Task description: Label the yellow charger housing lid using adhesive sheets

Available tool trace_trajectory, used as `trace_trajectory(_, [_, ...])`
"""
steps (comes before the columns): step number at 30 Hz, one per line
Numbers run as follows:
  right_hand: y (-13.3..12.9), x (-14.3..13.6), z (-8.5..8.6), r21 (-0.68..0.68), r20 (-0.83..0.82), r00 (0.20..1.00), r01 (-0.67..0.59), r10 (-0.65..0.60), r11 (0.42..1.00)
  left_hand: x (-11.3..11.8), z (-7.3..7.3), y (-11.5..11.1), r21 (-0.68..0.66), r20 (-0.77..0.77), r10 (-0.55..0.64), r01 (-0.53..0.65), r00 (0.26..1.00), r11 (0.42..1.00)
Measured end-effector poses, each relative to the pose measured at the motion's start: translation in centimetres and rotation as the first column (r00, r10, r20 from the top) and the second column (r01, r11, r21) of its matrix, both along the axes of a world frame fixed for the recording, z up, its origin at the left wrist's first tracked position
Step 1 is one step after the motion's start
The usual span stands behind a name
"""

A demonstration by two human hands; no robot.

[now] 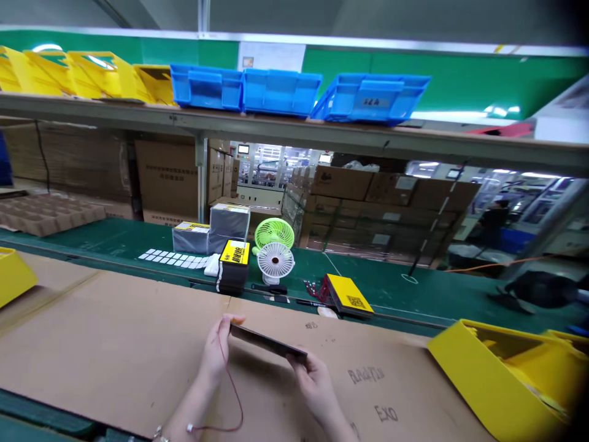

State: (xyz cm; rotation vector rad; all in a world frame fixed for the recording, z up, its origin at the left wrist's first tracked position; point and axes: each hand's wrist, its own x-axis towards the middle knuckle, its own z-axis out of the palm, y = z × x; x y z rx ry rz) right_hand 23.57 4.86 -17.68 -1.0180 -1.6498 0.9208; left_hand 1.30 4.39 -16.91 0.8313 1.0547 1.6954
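Note:
A thin dark flat panel (267, 341) is held above the cardboard, seen nearly edge-on and tilted down to the right. My left hand (218, 350) grips its left end, and my right hand (309, 376) pinches its right end. From the left end hangs a thin red cable (239, 399) with a small white connector (189, 427) at its tip, near my left wrist. Beyond my hands stands a stack of dark panels with a yellow top (234, 253). Another yellow-topped stack (350, 293) lies to the right, with red cables (317, 291) beside it.
Brown cardboard (115, 331) covers the near bench. Yellow bins (497, 380) stand at the right, and another yellow bin (13, 276) at the left. A green fan (275, 232) and a white fan (276, 260) stand behind. Blue bins (281, 92) line the shelf above.

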Motion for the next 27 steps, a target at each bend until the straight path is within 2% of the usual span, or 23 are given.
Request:
trace_trajectory(4, [1.4, 0.9, -0.9, -0.069, 0.01, 1.0, 0.031, -0.03, 0.997, 0.7, -1.6, 2.2, -0.049, 0.133, -0.074, 0.081, 0.988, 0.996])
trace_trajectory(9, [0.8, 1.3, -0.5, -0.16, 0.03, 0.999, -0.031, 0.036, 0.987, 0.5, -3.0, 2.3, -0.085, 0.188, -0.108, 0.126, 0.976, 0.988])
trace_trajectory(14, [0.2, 0.9, 0.1, -0.184, 0.081, 0.993, -0.071, 0.087, 0.98, 0.4, -3.1, 2.0, -0.085, 0.173, -0.153, 0.169, 0.973, 0.982])
trace_trajectory(19, [0.6, 1.2, -0.8, -0.199, 0.076, 0.996, -0.026, 0.042, 0.98, 0.4, -3.4, 2.2, -0.068, 0.153, -0.165, 0.177, 0.974, 0.982])
trace_trajectory(27, [0.7, 1.3, -1.4, -0.196, 0.055, 0.997, -0.043, 0.055, 0.98, 0.4, -3.5, 2.1, -0.061, 0.138, -0.164, 0.174, 0.977, 0.983])
